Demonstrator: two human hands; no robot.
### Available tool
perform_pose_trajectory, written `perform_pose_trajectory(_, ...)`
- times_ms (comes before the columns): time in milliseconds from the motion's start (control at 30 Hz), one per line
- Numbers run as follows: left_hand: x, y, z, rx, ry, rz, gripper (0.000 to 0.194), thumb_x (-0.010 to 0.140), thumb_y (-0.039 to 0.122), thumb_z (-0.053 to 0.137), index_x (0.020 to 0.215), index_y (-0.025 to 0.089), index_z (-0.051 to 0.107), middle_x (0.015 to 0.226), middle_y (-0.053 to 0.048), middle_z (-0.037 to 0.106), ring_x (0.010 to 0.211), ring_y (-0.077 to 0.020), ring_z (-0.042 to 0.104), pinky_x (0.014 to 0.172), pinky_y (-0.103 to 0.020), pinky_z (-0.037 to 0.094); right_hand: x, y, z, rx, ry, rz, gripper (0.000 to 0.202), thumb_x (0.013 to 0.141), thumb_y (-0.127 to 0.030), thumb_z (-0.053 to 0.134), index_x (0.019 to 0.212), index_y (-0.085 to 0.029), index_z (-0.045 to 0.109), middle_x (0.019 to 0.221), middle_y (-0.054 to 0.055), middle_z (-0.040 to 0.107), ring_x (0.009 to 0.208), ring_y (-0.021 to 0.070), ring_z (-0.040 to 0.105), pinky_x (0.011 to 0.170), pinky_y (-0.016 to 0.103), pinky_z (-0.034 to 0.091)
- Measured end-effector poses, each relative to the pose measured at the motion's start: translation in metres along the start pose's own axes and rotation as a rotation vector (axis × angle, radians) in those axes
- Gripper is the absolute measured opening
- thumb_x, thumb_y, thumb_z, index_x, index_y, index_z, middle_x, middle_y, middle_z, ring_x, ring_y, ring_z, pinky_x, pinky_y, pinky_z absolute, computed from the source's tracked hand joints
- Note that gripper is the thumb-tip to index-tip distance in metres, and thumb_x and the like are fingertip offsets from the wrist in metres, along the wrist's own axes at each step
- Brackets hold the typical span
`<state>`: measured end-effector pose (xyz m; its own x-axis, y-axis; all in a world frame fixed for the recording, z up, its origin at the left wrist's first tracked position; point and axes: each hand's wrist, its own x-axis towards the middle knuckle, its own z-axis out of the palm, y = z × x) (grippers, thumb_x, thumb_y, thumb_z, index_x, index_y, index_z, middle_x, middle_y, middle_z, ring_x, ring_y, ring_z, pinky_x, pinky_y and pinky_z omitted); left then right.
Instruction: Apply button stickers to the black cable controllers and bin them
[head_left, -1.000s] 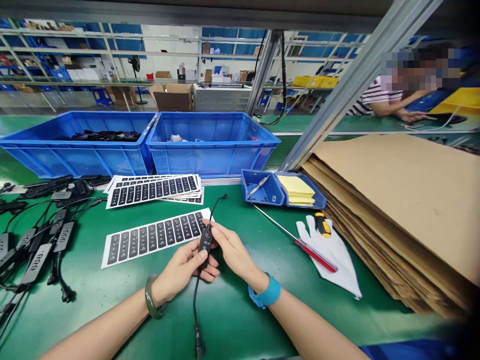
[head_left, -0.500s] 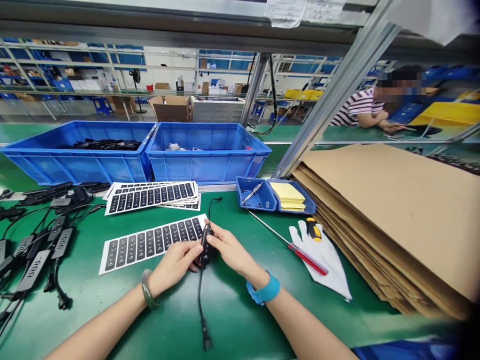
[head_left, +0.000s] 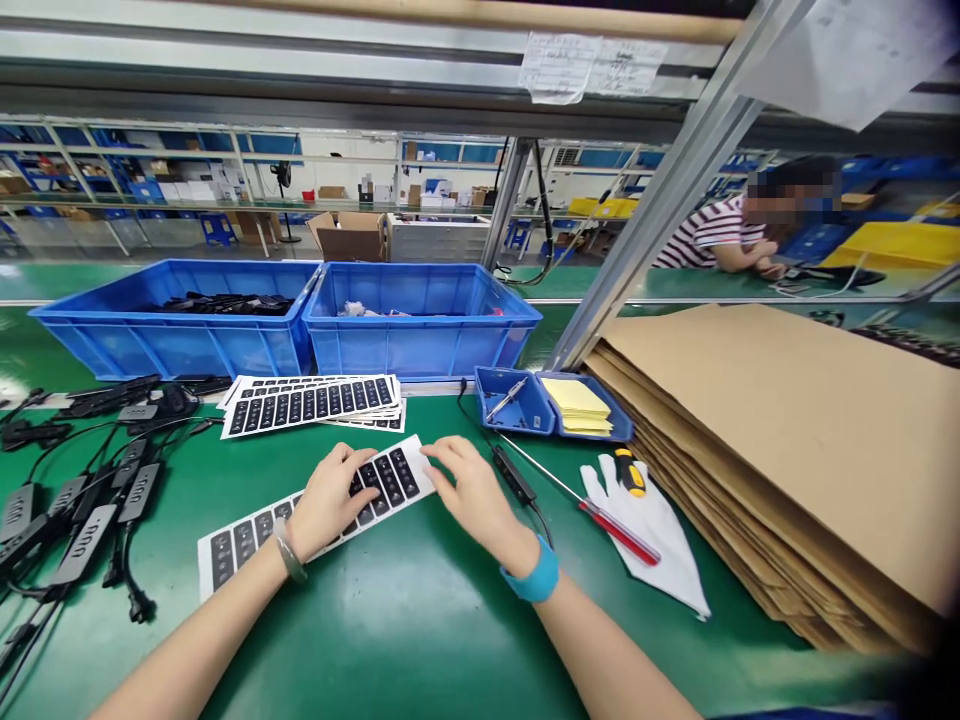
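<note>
A white sheet of black labels (head_left: pixel 244 540) slants across the green bench, its right end slightly raised. My left hand (head_left: pixel 326 505) lies over its middle, with thumb and fingers on the labels. At the sheet's right end, my right hand (head_left: pixel 472 495) pinches the bare white edge between thumb and fingers. A black cable controller (head_left: pixel 514 475) lies just beyond my right hand, its cord running behind the wrist. Farther back sits a stack of similar label sheets (head_left: pixel 311 405).
Black cables with grey-faced controllers (head_left: pixel 86 545) cover the left side. Two blue bins (head_left: pixel 180 345) stand behind. To the right are small blue trays (head_left: pixel 517 412), a red screwdriver (head_left: pixel 622 532), a white glove (head_left: pixel 660 560) and stacked cardboard (head_left: pixel 787 430). A person sits beyond.
The black controller has left my hands and now lies to the right. Both hands have gone to the label sheet, whose right end has shifted slightly rightward. The camera view has tilted up a little.
</note>
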<state>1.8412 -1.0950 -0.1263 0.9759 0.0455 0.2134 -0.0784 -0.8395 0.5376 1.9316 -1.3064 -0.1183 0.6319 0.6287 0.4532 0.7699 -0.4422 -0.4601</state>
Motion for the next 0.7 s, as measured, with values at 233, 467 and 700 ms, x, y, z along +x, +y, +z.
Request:
perform_pose_trajectory(233,-0.004,0.018,-0.005,-0.233,-0.009,0.017,0.019,0.090,0.027,0.050,0.096,0.023,0.068,0.086,-0.003,0.060,0.084,-0.0181,0.057,0.076,-0.029,0.043,-0.002,-0.017,0.011,0.157,0.086,-0.005,0.017,0.087,-0.019,0.058,0.102,-0.021,0.066,0.096,0.008,0.066,0.092,0.0241,0.057,0.081,0.041,0.047)
perform_pose_trajectory(467,-0.003,0.022,-0.005,-0.256,-0.004,0.057,0.017,0.090,0.028,0.051,0.090,0.021,0.067,0.088,-0.003,0.066,0.084,-0.0177,0.060,0.077,-0.028,0.043,-0.004,-0.020,0.010,0.277,0.048,0.115,0.010,0.083,-0.017,0.065,0.092,-0.022,0.066,0.084,0.002,0.069,0.082,0.0191,0.059,0.076,0.034,0.045)
perform_pose_trajectory(700,-0.002,0.018,-0.005,-0.208,-0.020,0.078,0.024,0.093,0.036,0.046,0.094,0.023,0.066,0.088,-0.003,0.068,0.083,-0.0192,0.060,0.076,-0.030,0.043,-0.006,-0.025,0.005,0.248,0.064,0.010,0.010,0.085,-0.015,0.061,0.084,-0.023,0.067,0.085,0.002,0.068,0.086,0.0190,0.057,0.080,0.035,0.042)
